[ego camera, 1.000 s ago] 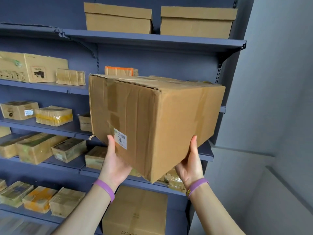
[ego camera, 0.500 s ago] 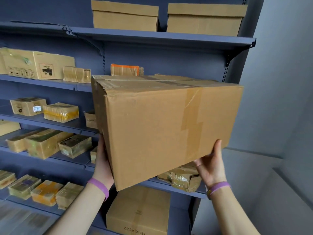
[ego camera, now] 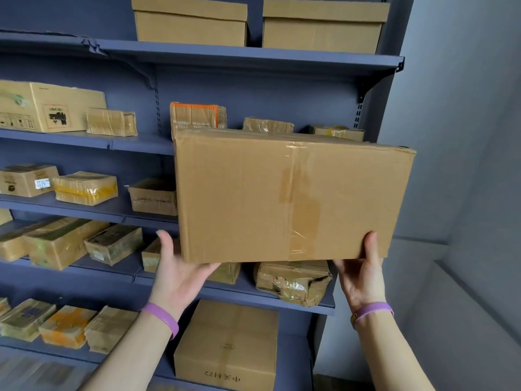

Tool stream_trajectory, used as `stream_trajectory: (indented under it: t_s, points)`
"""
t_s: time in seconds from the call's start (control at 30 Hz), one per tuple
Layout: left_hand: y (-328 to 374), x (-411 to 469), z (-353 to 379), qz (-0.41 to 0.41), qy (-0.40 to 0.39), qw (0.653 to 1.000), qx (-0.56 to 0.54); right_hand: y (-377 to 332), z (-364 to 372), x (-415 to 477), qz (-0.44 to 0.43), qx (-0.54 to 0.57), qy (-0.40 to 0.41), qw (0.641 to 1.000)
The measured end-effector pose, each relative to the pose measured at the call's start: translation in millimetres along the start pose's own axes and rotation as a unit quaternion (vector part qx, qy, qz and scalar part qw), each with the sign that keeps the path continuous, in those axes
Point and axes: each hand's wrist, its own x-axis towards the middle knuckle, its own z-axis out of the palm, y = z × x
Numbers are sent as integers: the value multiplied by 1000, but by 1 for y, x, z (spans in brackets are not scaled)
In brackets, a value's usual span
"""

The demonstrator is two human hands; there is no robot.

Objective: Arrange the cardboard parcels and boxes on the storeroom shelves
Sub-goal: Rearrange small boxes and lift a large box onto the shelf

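Note:
I hold a large brown cardboard box (ego camera: 284, 196) with clear tape down its front, level and square to me, in front of the blue shelves (ego camera: 253, 59) at their right end. My left hand (ego camera: 180, 272) grips its lower left corner from below, with the thumb up beside the box's side. At the lower right corner my right hand (ego camera: 362, 275) grips it, thumb on the front face. The fingers of both hands are hidden under the box. It covers part of the two middle shelves.
Two lidded boxes (ego camera: 191, 22) stand on the top shelf. Several taped parcels (ego camera: 86, 187) lie along the middle and lower shelves, a crumpled one (ego camera: 293, 282) under the held box. A flat carton (ego camera: 228, 345) sits on the bottom. A grey wall (ego camera: 465, 136) is to the right.
The box has turned from corner-on to face-on and moved right and toward the shelves. Both hands shifted with it to its lower corners.

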Motion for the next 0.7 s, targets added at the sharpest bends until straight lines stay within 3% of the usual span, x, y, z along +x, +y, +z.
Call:
stream_trajectory:
  t_s: [0.17,0.37,0.7]
  points:
    - [-1,-9,-20,-35,-41,998,-21,14,2,-19,-42,28,16,999]
    - [-13,-22,-7,-117,-7,993,-24,35,12,-60,-63,-5,29,998]
    - [-31,-37,22,-53,30,997,-46,6,-6,-91,-7,-54,0,999]
